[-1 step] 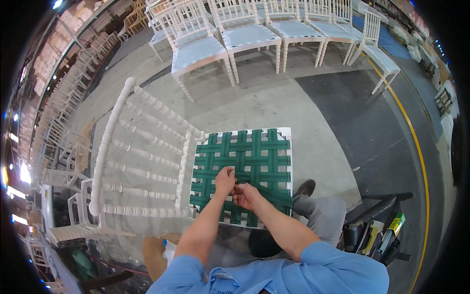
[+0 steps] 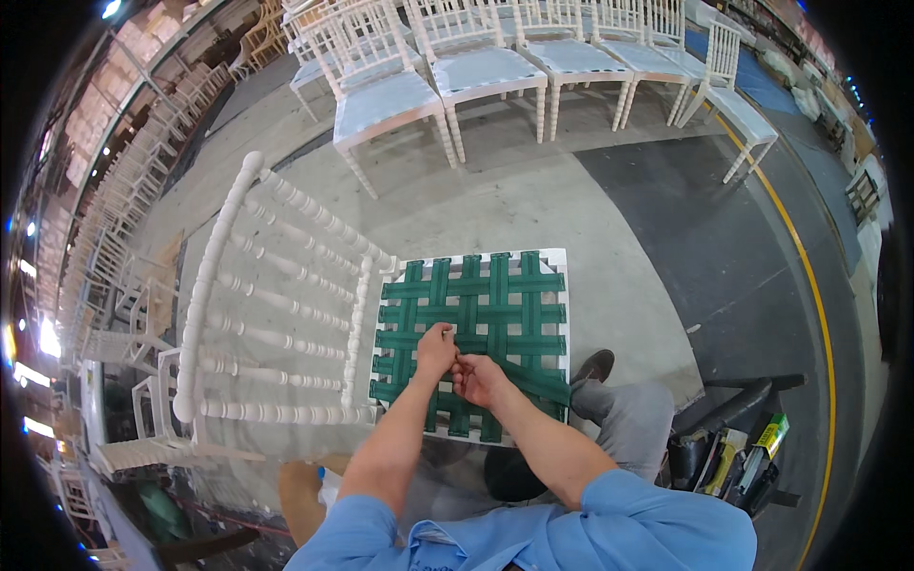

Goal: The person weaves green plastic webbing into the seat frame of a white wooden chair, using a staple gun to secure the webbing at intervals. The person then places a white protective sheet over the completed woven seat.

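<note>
Both hands are pinching one green webbing strap [image 2: 519,376] over the white chair's seat frame [image 2: 562,314], the left hand [image 2: 436,348] closing on it just beside the right hand [image 2: 479,377]. The loose end is trailing away from the grip towards the person's knee. If either pinch is slipping, the strap is likely slackening and pulling out of the weave [image 2: 471,309].

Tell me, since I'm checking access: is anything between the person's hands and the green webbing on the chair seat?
Nothing visible. Both the left hand and right hand rest directly on the green webbing stretched over the white chair seat frame.
</note>
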`<state>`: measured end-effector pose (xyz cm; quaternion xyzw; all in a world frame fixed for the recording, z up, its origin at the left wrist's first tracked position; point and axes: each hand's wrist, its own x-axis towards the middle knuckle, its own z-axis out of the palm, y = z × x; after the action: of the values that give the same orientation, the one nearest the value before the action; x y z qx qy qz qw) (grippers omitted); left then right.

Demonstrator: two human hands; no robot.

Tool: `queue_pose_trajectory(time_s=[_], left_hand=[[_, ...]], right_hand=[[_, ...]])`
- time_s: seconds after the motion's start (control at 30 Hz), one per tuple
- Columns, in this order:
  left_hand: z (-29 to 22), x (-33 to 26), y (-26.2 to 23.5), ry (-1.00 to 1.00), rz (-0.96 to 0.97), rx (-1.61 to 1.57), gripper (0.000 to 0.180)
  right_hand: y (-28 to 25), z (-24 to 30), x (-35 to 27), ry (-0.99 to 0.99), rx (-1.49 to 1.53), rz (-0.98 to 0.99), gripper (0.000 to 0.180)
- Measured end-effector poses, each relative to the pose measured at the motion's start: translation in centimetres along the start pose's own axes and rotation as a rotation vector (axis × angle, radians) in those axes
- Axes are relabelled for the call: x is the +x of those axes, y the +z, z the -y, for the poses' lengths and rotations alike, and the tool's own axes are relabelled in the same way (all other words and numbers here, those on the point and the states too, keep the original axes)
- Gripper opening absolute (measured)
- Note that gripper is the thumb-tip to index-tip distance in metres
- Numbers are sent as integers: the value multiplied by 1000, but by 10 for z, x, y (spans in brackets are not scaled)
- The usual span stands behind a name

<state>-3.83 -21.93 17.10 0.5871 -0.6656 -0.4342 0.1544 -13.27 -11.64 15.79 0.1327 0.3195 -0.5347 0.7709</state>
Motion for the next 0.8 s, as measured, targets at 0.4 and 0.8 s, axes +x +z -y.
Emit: queue_pose_trajectory(time_s=[0.4, 0.8], left_hand=[[-19, 81, -14, -416, 678, 407, 35], [-29, 65, 13, -134, 364, 471, 29]], right_hand=[[-9, 17, 41, 165, 391, 133, 25], [2, 24, 21, 20, 232, -25, 26]])
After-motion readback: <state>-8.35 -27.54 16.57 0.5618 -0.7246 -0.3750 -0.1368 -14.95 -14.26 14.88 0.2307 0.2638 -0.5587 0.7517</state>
